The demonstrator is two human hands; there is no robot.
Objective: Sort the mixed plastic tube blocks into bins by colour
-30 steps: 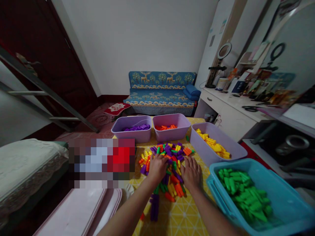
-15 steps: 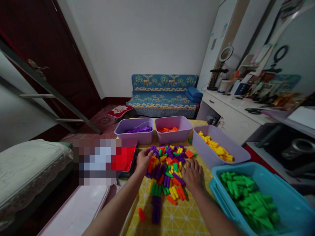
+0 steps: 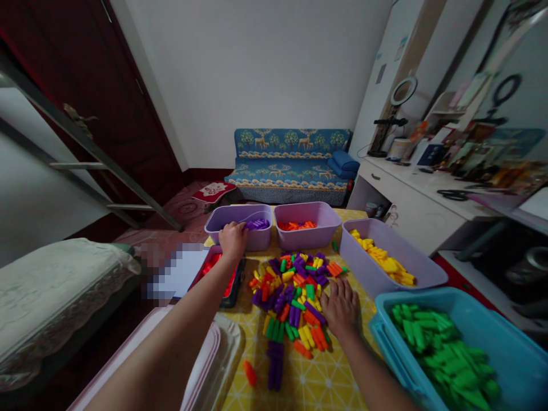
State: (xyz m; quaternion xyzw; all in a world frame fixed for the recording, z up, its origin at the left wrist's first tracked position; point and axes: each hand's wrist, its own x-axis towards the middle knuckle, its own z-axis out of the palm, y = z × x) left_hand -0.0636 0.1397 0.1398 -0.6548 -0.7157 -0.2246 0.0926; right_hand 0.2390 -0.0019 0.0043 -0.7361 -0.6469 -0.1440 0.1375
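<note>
My left hand [image 3: 233,241] is over the front edge of the lilac bin with purple pieces [image 3: 257,224]; its fingers are bent together, and whatever they hold is hidden. My right hand [image 3: 341,305] lies with fingers spread at the right side of a mixed pile of purple, orange, yellow and green plastic pieces [image 3: 298,291]. Orange pieces [image 3: 297,226] lie in the middle lilac bin [image 3: 308,237]. On the right, a longer lilac bin [image 3: 363,268] contains yellow pieces [image 3: 385,260], and a teal bin [image 3: 514,348] contains green ones [image 3: 454,354]. Red pieces [image 3: 212,264] fill a dark-edged container under my left forearm.
A yellow patterned cloth [image 3: 317,382] covers the table. One orange piece [image 3: 249,373] lies near its front. Pale pink lids [image 3: 205,359] are at the left. Beyond stand a blue patterned sofa [image 3: 291,165], a metal ladder [image 3: 115,168] and a white dresser [image 3: 415,200].
My left hand has moved from the pile's left edge up and left to the purple pieces' bin. My right hand stays beside the pile. The view has shifted slightly.
</note>
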